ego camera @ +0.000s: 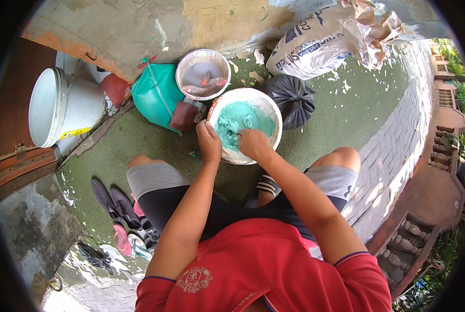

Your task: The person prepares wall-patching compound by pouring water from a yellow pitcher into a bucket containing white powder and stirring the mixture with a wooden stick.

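Observation:
Between my knees stands a white plastic bucket (278, 113) with a smeared rim, holding wet turquoise-green paste (248, 113). My left hand (209, 141) grips its near left rim, thumb toward the inside. My right hand (254, 145) is closed in a fist over the near side of the bucket, just above the paste. A tool's dark end (230, 133) seems to show at its fingers, but most of it is hidden by the hand and the paste. Just behind, a smaller pail (180, 74) contains greyish water and a wet tool with some red on it.
A tied green bag (154, 93), a reddish-brown block (183, 116) and a tied black bag (291, 101) crowd the bucket. A printed paper sack (310, 46) leans against the wall. At left, a white bucket (80, 101) lies tipped; footwear (123, 206) sits near my left knee.

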A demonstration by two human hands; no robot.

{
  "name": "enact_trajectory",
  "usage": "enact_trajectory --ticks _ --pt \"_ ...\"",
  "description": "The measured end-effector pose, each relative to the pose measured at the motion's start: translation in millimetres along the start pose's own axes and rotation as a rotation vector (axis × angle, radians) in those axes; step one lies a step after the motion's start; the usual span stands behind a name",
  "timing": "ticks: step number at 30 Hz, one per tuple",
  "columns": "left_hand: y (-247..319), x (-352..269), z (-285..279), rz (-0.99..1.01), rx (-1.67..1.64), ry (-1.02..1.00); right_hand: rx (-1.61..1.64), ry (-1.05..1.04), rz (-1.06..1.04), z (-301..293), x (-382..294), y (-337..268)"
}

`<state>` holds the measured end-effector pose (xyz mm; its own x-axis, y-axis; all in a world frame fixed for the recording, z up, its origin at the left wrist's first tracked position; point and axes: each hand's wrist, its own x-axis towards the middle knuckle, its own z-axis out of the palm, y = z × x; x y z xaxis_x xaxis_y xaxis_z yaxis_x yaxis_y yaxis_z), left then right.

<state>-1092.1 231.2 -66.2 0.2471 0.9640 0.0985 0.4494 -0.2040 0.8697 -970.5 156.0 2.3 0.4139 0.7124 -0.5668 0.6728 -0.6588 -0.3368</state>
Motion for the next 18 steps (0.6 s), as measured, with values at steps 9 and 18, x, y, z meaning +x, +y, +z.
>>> enact_trajectory --ticks 9,18 --pt "3 0 1 -0.009 0.007 -0.002 0.034 0.095 0.003 -30 15 23" --pt "2 1 2 -0.029 -0.015 -0.003 -0.357 -0.092 -0.172 10 -32 -7"
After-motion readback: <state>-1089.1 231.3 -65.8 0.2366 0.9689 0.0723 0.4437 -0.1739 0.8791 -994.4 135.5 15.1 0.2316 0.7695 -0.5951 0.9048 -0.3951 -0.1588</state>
